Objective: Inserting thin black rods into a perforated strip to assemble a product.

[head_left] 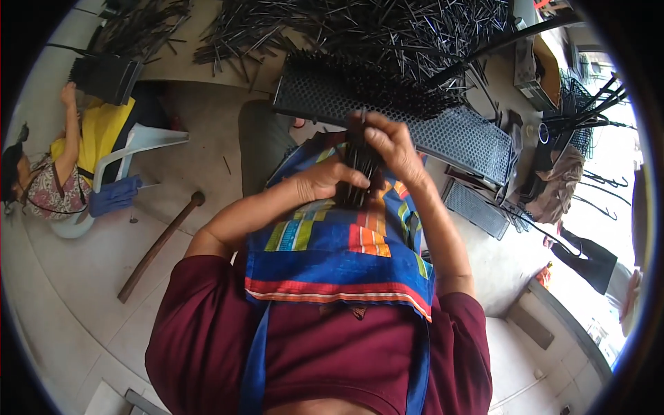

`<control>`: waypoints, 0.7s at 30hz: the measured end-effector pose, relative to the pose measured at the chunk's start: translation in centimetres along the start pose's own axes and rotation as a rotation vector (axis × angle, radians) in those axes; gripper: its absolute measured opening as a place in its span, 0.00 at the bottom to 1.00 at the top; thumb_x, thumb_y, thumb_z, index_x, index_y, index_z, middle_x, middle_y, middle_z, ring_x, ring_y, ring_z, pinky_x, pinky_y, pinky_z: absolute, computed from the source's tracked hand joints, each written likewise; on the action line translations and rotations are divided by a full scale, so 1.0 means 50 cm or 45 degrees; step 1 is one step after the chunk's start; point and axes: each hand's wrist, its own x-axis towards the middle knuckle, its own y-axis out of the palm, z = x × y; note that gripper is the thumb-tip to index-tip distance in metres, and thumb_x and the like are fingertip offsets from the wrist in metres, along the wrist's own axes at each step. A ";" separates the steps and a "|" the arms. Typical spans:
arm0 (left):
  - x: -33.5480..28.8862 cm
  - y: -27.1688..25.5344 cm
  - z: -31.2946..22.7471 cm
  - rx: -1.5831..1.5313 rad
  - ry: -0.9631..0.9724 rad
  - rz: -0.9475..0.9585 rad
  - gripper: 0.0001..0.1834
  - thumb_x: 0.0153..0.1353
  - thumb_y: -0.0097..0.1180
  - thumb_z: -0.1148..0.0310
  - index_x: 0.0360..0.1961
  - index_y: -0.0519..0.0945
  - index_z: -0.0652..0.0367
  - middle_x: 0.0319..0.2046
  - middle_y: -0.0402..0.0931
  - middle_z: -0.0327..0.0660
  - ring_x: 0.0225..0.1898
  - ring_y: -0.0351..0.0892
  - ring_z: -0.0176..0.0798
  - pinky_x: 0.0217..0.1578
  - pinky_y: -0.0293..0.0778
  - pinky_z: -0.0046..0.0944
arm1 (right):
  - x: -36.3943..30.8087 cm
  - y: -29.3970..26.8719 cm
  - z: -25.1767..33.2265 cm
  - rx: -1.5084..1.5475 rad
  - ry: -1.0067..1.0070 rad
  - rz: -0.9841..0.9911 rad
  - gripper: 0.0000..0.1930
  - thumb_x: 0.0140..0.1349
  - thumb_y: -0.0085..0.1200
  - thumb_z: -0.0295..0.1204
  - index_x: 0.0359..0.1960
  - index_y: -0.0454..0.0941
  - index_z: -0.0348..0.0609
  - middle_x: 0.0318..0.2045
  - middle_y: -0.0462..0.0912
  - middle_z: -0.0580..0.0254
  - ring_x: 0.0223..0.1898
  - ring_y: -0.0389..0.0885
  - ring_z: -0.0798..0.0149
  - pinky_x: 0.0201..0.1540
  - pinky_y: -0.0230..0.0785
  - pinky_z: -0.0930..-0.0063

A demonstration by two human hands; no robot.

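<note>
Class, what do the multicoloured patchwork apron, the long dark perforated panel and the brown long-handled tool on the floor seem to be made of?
Multicoloured patchwork apron: matte fabric, perhaps cotton; it creases softly.
Long dark perforated panel: probably metal with slight sheen, by its regular holes; stiff plastic possible.
Brown long-handled tool: shaft likely dull wood, by its brown colour; end piece unclear.

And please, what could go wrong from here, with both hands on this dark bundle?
The dark bundle between the left hand and right hand might slip onto the patterned apron below. Loose sticks heaped beyond the perforated tray could slide onto it. The long-handled tool lying on the floor might trip someone.
</note>
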 end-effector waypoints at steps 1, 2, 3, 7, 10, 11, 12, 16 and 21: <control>-0.002 -0.006 0.008 0.000 -0.004 0.007 0.26 0.40 0.63 0.81 0.45 0.74 0.66 0.32 0.78 0.46 0.35 0.82 0.43 0.40 0.81 0.40 | -0.027 0.010 -0.018 0.016 0.011 0.022 0.18 0.64 0.48 0.32 0.51 0.75 0.34 0.43 0.80 0.60 0.44 0.74 0.71 0.48 0.69 0.75; -0.008 -0.013 0.017 0.074 -0.090 0.013 0.25 0.40 0.62 0.82 0.45 0.75 0.66 0.32 0.79 0.46 0.35 0.82 0.43 0.39 0.81 0.40 | -0.048 0.016 -0.029 0.017 0.016 0.028 0.18 0.64 0.48 0.32 0.51 0.75 0.34 0.43 0.80 0.60 0.44 0.74 0.71 0.48 0.69 0.75; -0.011 -0.017 0.024 0.148 -0.178 0.019 0.25 0.40 0.62 0.83 0.44 0.75 0.66 0.33 0.79 0.46 0.35 0.82 0.42 0.39 0.81 0.40 | -0.066 0.019 -0.037 0.123 0.005 -0.041 0.17 0.64 0.48 0.32 0.51 0.76 0.34 0.43 0.80 0.60 0.43 0.75 0.71 0.47 0.69 0.75; 0.010 0.007 0.003 0.245 -0.075 -0.203 0.19 0.46 0.57 0.82 0.43 0.77 0.64 0.32 0.80 0.44 0.32 0.82 0.40 0.34 0.81 0.39 | -0.090 0.019 -0.054 0.617 0.074 -0.676 0.19 0.64 0.47 0.36 0.49 0.76 0.32 0.45 0.80 0.57 0.45 0.78 0.68 0.49 0.69 0.75; 0.050 -0.017 -0.012 0.349 -0.003 -0.207 0.16 0.48 0.56 0.82 0.41 0.79 0.64 0.33 0.81 0.43 0.34 0.82 0.39 0.38 0.79 0.36 | -0.107 -0.014 -0.059 0.389 0.243 -0.594 0.17 0.60 0.54 0.31 0.47 0.77 0.34 0.38 0.82 0.61 0.38 0.79 0.71 0.40 0.69 0.80; 0.059 -0.018 -0.012 0.417 0.003 -0.244 0.15 0.47 0.57 0.82 0.40 0.80 0.64 0.34 0.81 0.43 0.35 0.82 0.38 0.40 0.78 0.36 | -0.113 -0.016 -0.059 0.359 0.333 -0.494 0.17 0.58 0.57 0.29 0.47 0.77 0.34 0.35 0.82 0.62 0.35 0.79 0.72 0.38 0.68 0.81; 0.061 -0.017 -0.007 0.420 -0.009 -0.247 0.15 0.47 0.57 0.82 0.40 0.80 0.64 0.34 0.81 0.43 0.35 0.82 0.38 0.40 0.78 0.36 | -0.107 -0.014 -0.063 0.406 0.293 -0.531 0.15 0.53 0.61 0.22 0.42 0.77 0.30 0.31 0.82 0.60 0.32 0.80 0.70 0.37 0.73 0.77; 0.067 -0.016 0.001 0.551 0.117 -0.320 0.18 0.44 0.59 0.85 0.39 0.81 0.63 0.35 0.82 0.42 0.37 0.82 0.36 0.42 0.78 0.35 | -0.089 -0.004 -0.063 0.363 0.374 -0.581 0.03 0.54 0.59 0.22 0.30 0.79 0.38 0.22 0.80 0.66 0.20 0.76 0.75 0.23 0.62 0.83; 0.067 -0.016 0.004 0.479 0.077 -0.479 0.17 0.43 0.60 0.85 0.38 0.82 0.63 0.33 0.82 0.41 0.36 0.83 0.35 0.41 0.78 0.35 | -0.099 -0.007 -0.081 0.455 0.418 -0.621 0.02 0.56 0.58 0.22 0.30 0.80 0.37 0.22 0.81 0.65 0.20 0.76 0.75 0.23 0.63 0.83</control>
